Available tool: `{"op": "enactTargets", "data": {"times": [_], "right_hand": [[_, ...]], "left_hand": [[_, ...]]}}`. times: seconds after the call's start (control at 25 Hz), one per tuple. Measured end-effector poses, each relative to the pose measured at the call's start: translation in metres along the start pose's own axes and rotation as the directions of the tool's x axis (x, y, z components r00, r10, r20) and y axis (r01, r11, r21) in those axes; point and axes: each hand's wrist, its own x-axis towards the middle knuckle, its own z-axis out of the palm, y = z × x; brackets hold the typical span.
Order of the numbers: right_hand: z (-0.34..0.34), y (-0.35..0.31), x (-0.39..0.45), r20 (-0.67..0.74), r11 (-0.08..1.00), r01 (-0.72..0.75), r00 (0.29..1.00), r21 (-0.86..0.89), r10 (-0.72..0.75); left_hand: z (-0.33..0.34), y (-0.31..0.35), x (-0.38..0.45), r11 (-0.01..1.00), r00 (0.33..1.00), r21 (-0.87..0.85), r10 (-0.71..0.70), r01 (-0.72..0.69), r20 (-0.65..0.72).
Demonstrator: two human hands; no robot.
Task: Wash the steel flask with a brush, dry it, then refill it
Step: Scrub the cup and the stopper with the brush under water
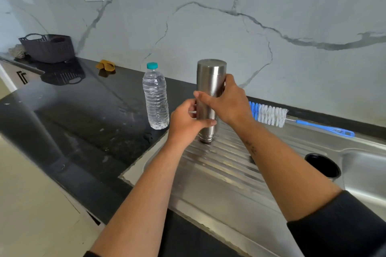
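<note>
- Stood mouth-down on the ribbed drainboard [219, 165]: steel flask [211, 87], both hands clamped round it, left hand [186, 120] low, right hand [227, 102] higher.
- Lay just behind, beside the sink: brush [269, 115]; nearby, cap [322, 165] and water bottle [155, 98].
- Risked tipping on the narrow neck and uneven ribs if released carelessly; likely slippery if wet.

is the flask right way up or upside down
Upside down: the flask stands with its threaded neck on the ribbed drainboard and its flat base on top, both hands gripping it.
</note>
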Motion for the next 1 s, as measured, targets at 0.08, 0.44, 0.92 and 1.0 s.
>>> {"op": "enactTargets", "data": {"times": [0.08,0.44,0.92,1.0], "right_hand": [[0.002,-0.001,-0.002,0.006,1.0,-0.005,1.0,0.003,0.005],[0.003,-0.006,-0.006,0.048,0.999,-0.027,0.999,0.02,0.026],[-0.039,-0.005,-0.033,0.087,0.982,-0.151,0.986,0.118,0.141],[-0.059,0.004,-0.048,0.081,0.977,-0.166,0.984,0.131,0.157]], "left_hand": [[-0.002,0.001,-0.002,1.0,1.0,0.006,-0.006,0.006,0.009],[-0.003,0.003,-0.006,1.0,1.0,0.015,-0.011,0.011,0.013],[-0.006,0.013,-0.018,0.993,0.988,-0.063,0.097,-0.105,-0.119],[-0.009,0.017,-0.024,0.99,0.976,-0.078,0.103,-0.12,-0.194]]}}
